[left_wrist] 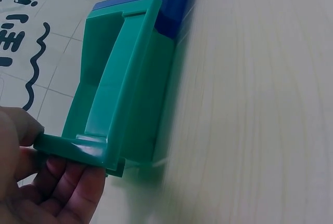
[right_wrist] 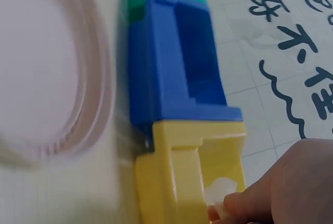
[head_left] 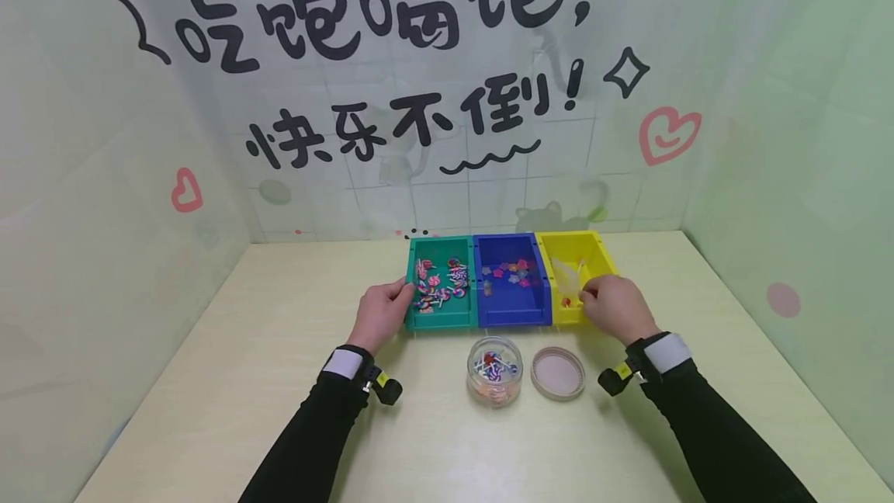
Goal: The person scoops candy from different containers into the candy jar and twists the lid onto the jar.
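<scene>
"Status, pls: what's the L hand (head_left: 380, 315) doing?"

"Gripping the green bin (left_wrist: 138, 94) by its L side wall, thumb & fingers pinching from opp. sides. Tiny lollipops (head_left: 457, 274) are lying inside it."

"And the R hand (head_left: 618, 307)?"

"Holding its bent fingertips inside the yellow bin (right_wrist: 187, 182), approx. at the R side, nr. a small reddish piece (head_left: 566, 302). Can't tell if they're pinching anything; view's partly blocked. A pale translucent piece (right_wrist: 221, 187) is sitting in there too."

"OK, so what's separating the hands?"

"The blue bin (right_wrist: 169, 78), standing in the middle & touching both neighbours. It's carrying small star-shaped bits (head_left: 522, 264), some pink."

"Anything in front?"

"Yep: an uncapped clear jar (head_left: 472, 379) is standing on the tabletop (head_left: 209, 410), nr. the blue bin, holding more lollipops. Its round pinkish lid (head_left: 558, 373) is lying flat just beside it, R side."

"Thx. Backdrop?"

"White wall (head_left: 314, 200), showing big black lettering, hearts, etc."
</scene>
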Demonstrator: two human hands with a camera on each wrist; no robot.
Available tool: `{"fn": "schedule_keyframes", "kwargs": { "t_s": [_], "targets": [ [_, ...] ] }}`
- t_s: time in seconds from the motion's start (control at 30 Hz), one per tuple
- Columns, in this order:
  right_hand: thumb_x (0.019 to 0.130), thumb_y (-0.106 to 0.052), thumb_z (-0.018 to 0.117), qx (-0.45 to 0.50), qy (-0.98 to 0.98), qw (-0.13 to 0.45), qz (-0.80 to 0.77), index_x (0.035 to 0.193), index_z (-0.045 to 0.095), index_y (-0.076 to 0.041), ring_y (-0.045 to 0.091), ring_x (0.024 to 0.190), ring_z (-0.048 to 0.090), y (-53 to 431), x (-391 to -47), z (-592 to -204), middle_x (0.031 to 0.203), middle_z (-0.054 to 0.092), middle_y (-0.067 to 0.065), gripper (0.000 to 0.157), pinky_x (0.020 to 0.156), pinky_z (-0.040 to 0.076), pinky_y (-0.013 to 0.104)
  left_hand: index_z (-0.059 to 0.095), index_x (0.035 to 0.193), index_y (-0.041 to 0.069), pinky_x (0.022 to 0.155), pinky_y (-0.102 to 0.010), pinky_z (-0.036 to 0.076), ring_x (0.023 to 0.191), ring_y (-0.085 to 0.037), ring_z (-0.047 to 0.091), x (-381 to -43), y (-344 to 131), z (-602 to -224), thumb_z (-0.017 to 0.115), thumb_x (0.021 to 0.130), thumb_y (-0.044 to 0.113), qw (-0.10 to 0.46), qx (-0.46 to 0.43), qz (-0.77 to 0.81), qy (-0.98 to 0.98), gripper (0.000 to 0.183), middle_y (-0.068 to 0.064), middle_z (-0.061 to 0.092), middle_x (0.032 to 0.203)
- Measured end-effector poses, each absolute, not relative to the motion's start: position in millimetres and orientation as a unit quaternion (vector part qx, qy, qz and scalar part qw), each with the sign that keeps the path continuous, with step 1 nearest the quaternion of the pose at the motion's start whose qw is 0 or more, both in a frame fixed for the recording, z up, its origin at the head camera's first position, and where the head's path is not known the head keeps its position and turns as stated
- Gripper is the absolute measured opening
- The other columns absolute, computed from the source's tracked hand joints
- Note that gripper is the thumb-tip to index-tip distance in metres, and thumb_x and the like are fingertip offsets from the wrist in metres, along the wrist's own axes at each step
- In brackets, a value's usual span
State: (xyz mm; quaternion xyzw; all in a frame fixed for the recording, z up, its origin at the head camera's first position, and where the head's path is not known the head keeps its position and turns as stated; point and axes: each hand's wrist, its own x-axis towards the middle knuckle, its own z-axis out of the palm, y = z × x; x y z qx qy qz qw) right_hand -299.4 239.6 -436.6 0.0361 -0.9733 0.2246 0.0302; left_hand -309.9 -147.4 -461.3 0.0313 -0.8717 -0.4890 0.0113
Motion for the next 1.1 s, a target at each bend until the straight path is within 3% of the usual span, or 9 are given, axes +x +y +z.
{"fn": "schedule_keyframes", "kwargs": {
  "t_s": [0.13,0.33,0.57,0.7,0.9,1.1],
  "targets": [
    [0.11,-0.021,0.061,0.002,-0.967,-0.004,0.256,0.114,0.079,0.008,0.029,0.082,0.061,238.3,-302.3,-436.0,0.091,0.072,0.016,0.035,0.071,0.049,0.035,0.06,0.155,0.011,0.061,-0.028,0.036,0.096,-0.026,0.058,-309.3,-147.4,-460.8,0.058,0.115,0.035,0.008,0.034,-0.491,-0.87,0.046,-0.013,0.069,0.15],
    [0.111,-0.02,0.062,0.002,-0.965,0.015,0.26,0.116,0.079,0.008,0.029,0.082,0.062,234.1,-306.1,-440.6,0.097,0.075,0.018,0.033,0.073,0.051,0.036,0.06,0.155,0.012,0.06,-0.028,0.036,0.095,-0.026,0.058,-310.0,-148.8,-461.1,0.058,0.115,0.034,-0.003,0.04,-0.495,-0.868,0.046,-0.013,0.068,0.152],
    [0.114,-0.026,0.058,-0.094,-0.901,-0.027,0.423,0.124,0.074,0.009,0.031,0.099,0.057,240.6,-304.8,-436.0,0.115,0.07,0.022,0.04,0.073,0.045,0.031,0.059,0.155,0.013,0.06,-0.029,0.036,0.086,-0.024,0.054,-310.6,-150.4,-459.5,0.057,0.115,0.035,-0.008,0.031,-0.487,-0.873,0.046,-0.013,0.07,0.149],
    [0.113,-0.022,0.059,-0.073,-0.915,-0.001,0.396,0.121,0.076,0.009,0.03,0.092,0.059,239.3,-304.6,-435.5,0.108,0.073,0.021,0.036,0.072,0.045,0.032,0.058,0.156,0.014,0.059,-0.029,0.036,0.079,-0.023,0.05,-311.3,-150.9,-456.9,0.057,0.116,0.036,-0.013,0.029,-0.486,-0.874,0.047,-0.012,0.07,0.147],
    [0.107,-0.014,0.067,0.014,-0.967,0.079,0.243,0.113,0.081,0.008,0.033,0.081,0.066,234.7,-302.3,-443.1,0.102,0.08,0.024,0.027,0.076,0.056,0.044,0.059,0.156,0.013,0.06,-0.029,0.036,0.079,-0.022,0.05,-312.5,-151.5,-455.5,0.057,0.115,0.035,-0.009,0.024,-0.485,-0.874,0.046,-0.013,0.07,0.148],
    [0.111,-0.02,0.061,-0.057,-0.939,0.039,0.337,0.129,0.075,0.009,0.035,0.095,0.063,238.1,-298.5,-442.6,0.119,0.076,0.027,0.037,0.075,0.049,0.034,0.058,0.156,0.014,0.059,-0.029,0.035,0.077,-0.022,0.048,-313.5,-152.0,-459.7,0.057,0.115,0.036,-0.016,0.029,-0.488,-0.872,0.046,-0.014,0.069,0.149]
  ]
}}
